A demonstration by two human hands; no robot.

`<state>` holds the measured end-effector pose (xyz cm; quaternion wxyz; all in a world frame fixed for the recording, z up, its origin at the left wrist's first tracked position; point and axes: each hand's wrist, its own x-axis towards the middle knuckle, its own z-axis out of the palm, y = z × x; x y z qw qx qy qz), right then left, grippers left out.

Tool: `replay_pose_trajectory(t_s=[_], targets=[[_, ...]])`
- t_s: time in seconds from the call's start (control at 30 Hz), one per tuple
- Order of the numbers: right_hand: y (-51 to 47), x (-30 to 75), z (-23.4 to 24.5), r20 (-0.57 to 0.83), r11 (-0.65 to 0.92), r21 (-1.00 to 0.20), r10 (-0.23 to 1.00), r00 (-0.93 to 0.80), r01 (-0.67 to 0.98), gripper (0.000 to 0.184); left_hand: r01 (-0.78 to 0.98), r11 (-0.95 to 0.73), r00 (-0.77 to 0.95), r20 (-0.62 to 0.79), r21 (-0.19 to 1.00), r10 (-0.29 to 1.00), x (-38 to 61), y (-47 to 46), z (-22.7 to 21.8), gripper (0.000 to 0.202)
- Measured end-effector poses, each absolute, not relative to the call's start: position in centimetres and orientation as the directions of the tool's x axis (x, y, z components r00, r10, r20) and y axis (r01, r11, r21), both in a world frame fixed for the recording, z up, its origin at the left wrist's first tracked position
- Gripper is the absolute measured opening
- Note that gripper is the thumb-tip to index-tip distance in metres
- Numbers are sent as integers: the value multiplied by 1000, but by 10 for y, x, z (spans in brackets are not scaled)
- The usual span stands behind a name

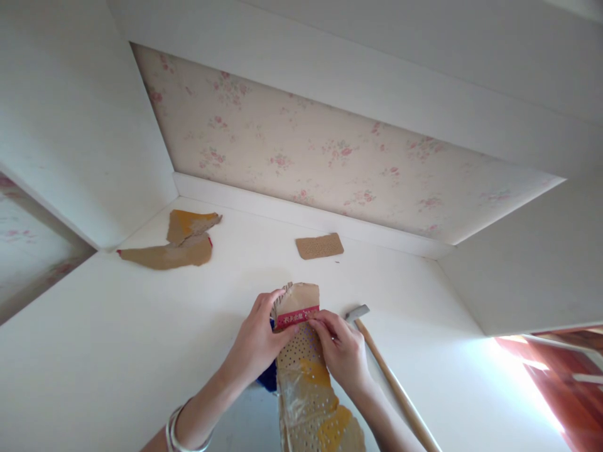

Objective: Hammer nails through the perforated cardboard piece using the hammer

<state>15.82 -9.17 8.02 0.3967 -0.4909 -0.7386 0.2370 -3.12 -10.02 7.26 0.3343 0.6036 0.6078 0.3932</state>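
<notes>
My left hand and my right hand both pinch the upper part of a long strip of brown cardboard with small holes, yellow patches, clear tape and a red label band. The strip rests on the white shelf surface and runs toward me between my wrists. My left fingers curl round its top left edge. The fingertips of my right hand press on the red band. Something dark blue shows under my left palm; I cannot tell what it is.
Two torn brown and yellow cardboard scraps lie at the back left corner. A small perforated brown piece lies near the back ledge. A hammer with a wooden handle lies right of my right hand. Floral wallpaper backs the alcove.
</notes>
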Motion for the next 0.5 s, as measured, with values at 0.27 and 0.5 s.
replay_pose_trajectory(t_s=[0.27,0.5], targets=[[-92,156,77,305,312,-806,947,-99,503,11,470,-70,-50,106,880,993,-32,-100,71,58],[-93,155,81,316,330,-782,941,-120,529,11,467,-91,-54,131,879,990,-32,-101,69,58]])
